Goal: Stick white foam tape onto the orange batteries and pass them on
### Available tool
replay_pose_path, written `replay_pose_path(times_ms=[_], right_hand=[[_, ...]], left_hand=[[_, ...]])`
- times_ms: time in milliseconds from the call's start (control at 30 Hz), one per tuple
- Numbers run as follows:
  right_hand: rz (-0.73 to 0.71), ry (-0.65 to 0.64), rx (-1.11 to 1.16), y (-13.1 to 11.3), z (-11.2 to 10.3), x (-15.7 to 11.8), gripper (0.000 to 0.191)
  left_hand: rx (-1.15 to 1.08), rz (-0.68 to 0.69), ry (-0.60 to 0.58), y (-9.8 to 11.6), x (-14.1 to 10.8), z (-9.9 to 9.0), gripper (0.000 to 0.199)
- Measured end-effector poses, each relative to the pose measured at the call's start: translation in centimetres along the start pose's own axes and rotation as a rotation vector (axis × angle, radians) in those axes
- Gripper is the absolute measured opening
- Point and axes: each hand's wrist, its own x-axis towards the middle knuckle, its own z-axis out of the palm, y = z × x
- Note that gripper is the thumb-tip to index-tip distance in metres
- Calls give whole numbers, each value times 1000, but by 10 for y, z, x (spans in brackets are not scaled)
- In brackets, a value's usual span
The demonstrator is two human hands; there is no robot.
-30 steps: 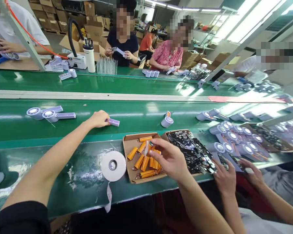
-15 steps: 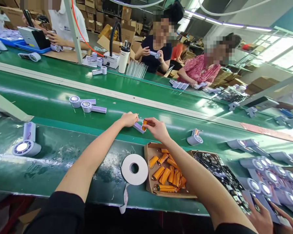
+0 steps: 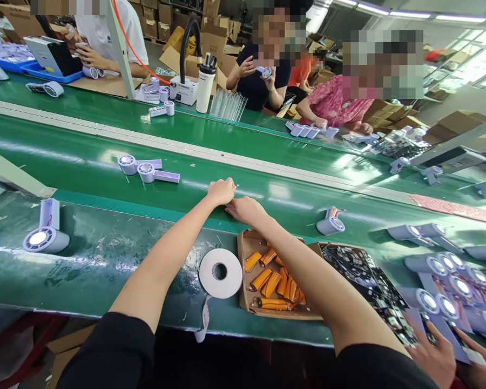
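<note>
Over the green belt, my left hand (image 3: 222, 192) is closed around a lavender handheld fan housing, which the hands now almost wholly hide. My right hand (image 3: 248, 210) is closed right beside it, fingers bent down where the handle was showing; the orange battery it pinched earlier is out of sight. A thin wire end sticks out past my left fingers. Below my right forearm, a cardboard box (image 3: 243, 294) holds several orange-wrapped batteries (image 3: 261, 280). Left of the box lies a roll of white tape (image 3: 229, 289), its loose end hanging over the bench edge.
Two lavender fans (image 3: 146, 173) lie on the belt to the left, and another fan (image 3: 46, 239) sits on the bench. One housing (image 3: 330, 222) stands at right. Circuit boards (image 3: 348, 270) fill a tray beside many fans. A co-worker's hand (image 3: 433, 351) shows bottom right; others work across the belt.
My right hand has moved down and left against my left hand, fingers folding over the handle. The orange battery and the fan handle have gone from sight. The view has shifted slightly.
</note>
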Motion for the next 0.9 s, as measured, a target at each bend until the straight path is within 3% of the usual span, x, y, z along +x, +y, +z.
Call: replay_pose_path(times_ms=[133,233,300,367,433,533,600,700,800,900], right_hand=[[-21,-32,-3,1,-18,-12,39],[-67,78,101,11,-31,-59,45],[-134,222,253,12,-31,-108,41],[-234,312,419,7,-23,-161,33],[-348,340,545,-5,-11,-208,28],[-463,388,667,-23,11,-248,26],[-492,453,691,-32,27,-256,26],[-456,589,662,-36,48,-252,29],[-359,658,625,-34,61,-247,35],[-302,644,598,-34,65,-246,37]], left_hand=[[-102,3,111,8,-6,-15,17],[-216,105,264,3,-41,-34,28],[-285,181,320,-8,-84,-41,31],[-323,223,299,-18,-139,-41,28],[-420,253,199,-24,-195,-31,30],[-826,303,53,-20,-265,-5,36],[-1113,314,36,-13,-294,15,38],[-1344,258,58,-2,-316,34,41],[-1405,169,100,5,-322,40,49],[-1354,122,115,6,-326,40,59]])
